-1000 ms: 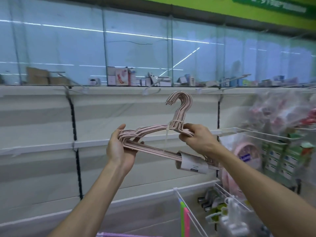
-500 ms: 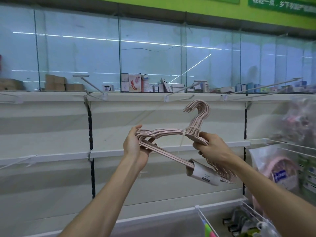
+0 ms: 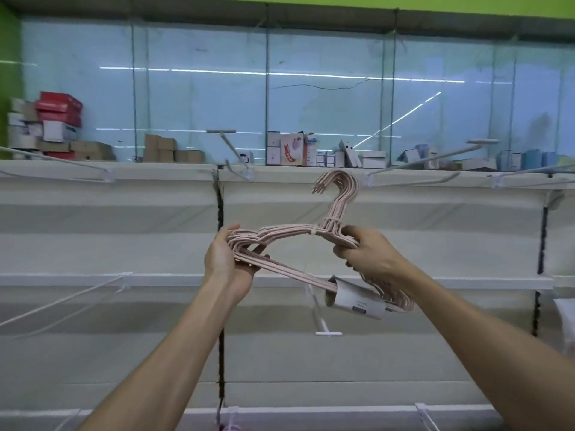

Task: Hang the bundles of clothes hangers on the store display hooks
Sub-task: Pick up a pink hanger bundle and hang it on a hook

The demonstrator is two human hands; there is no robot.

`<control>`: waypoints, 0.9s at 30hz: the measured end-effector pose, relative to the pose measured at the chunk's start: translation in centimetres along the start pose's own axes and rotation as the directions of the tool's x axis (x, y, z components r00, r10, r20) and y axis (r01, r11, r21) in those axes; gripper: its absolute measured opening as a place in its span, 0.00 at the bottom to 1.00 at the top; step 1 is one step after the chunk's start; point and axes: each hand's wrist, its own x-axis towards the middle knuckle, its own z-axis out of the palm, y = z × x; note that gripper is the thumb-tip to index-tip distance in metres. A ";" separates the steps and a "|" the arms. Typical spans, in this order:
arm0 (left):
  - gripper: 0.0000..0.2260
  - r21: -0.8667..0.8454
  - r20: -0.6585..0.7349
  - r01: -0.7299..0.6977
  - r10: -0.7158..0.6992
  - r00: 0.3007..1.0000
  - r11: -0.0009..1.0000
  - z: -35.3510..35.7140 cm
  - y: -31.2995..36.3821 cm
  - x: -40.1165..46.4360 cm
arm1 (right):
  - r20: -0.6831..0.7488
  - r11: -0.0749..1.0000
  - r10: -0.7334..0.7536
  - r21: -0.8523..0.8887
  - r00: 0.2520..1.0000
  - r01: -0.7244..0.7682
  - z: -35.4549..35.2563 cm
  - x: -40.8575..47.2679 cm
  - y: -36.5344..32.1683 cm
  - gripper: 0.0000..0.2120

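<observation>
— Store shelving fills the view, pale panels below a ledge (image 3: 155, 169) stacked with small boxes (image 3: 59, 119). What's different from a moment ago?

— The view has swung left along the wall. The bagged goods and wire racks that were on the right are gone, and a run of bare display hooks (image 3: 413, 164) now juts out under the ledge. The hanger bundle (image 3: 280, 231) has stayed out in front, level with the upper panels.

— Who has hold of it?

— Both hands. The left hand (image 3: 227, 265) cups the left shoulder end, fingers (image 3: 259, 251) curled under the wires. The right hand (image 3: 367, 253) is wrapped round the bundle just below the tied necks. The paper label sleeve (image 3: 354, 297) hangs on the lower bar, under the right wrist.

— And the hanger hooks?

— They point up and left, just below the ledge, between two display hooks, not touching either.

— So nothing is hung yet?

— Not yet. I'd say the person has lined up with a free section; next comes lifting the hook cluster over one prong.
</observation>
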 end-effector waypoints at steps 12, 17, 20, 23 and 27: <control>0.08 -0.130 -0.016 -0.053 0.051 0.999 0.990 -2.2 7.1 5.7 | 0.001 0.978 -0.174 -0.112 0.985 0.173 2.3 9.0 -7.2 0.10; 0.08 -0.162 -0.048 -0.059 0.052 0.997 0.985 -3.1 8.1 8.6 | 0.007 0.976 -0.177 -0.125 0.984 0.177 3.3 11.8 -8.1 0.11; 0.09 -0.193 -0.040 -0.047 0.040 0.998 0.980 -3.8 8.1 10.0 | 0.012 0.972 -0.191 -0.141 0.982 0.190 3.8 13.1 -8.5 0.08; 0.08 -0.213 -0.032 -0.040 0.034 0.999 0.976 -4.7 7.8 11.5 | 0.026 0.962 -0.207 -0.175 0.978 0.208 4.6 14.1 -8.7 0.08; 0.09 -0.174 -0.023 -0.042 0.039 0.999 0.984 -5.5 7.5 13.1 | 0.062 0.959 -0.202 -0.191 0.977 0.211 5.9 15.0 -8.8 0.09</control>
